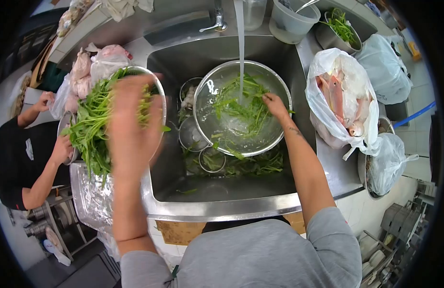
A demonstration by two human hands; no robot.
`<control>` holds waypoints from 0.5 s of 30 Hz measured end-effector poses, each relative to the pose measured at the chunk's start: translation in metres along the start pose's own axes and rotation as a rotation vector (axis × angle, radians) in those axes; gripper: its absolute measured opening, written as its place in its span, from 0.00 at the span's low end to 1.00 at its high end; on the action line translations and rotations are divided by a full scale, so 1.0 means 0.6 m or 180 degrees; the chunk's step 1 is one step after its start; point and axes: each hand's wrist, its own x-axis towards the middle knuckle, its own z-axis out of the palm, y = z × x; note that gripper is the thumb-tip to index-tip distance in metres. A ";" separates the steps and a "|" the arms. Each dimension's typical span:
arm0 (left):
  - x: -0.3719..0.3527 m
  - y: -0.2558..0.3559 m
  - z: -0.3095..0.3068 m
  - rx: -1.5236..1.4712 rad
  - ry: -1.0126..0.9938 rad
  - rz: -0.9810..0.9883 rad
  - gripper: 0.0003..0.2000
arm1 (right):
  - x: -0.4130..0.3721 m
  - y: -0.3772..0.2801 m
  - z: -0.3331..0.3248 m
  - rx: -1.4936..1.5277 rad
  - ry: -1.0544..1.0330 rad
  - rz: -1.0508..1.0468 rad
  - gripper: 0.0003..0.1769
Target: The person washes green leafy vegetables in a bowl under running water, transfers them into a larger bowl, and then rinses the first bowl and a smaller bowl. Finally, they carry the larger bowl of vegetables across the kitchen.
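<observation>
My right hand (276,106) reaches into a large metal bowl (199,122) of water in the sink, its fingers closed on some leafy green stems (253,113). A stream of water (240,48) pours into that bowl among floating greens. Smeared by motion, my left hand (135,113) is over a heap of leafy greens (90,122) in another metal bowl (159,89) on the left counter; whether it grips any of them does not show. Under and around the water bowl, loose greens (267,165) and small round metal containers (212,159) lie in the sink (222,194).
Left, a co-worker in a black shirt (37,153) has a hand at the greens' bowl, near bagged meat (83,74). On the right counter stand an open plastic bag of fish (335,93), a tied bag (385,165), a plastic tub (293,24) and a pot of greens (341,30).
</observation>
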 end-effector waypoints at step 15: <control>0.027 -0.151 0.599 0.0033 -0.2595 -0.1229 0.38 | -0.032 0.009 0.012 -0.1189 0.0664 0.0094 0.40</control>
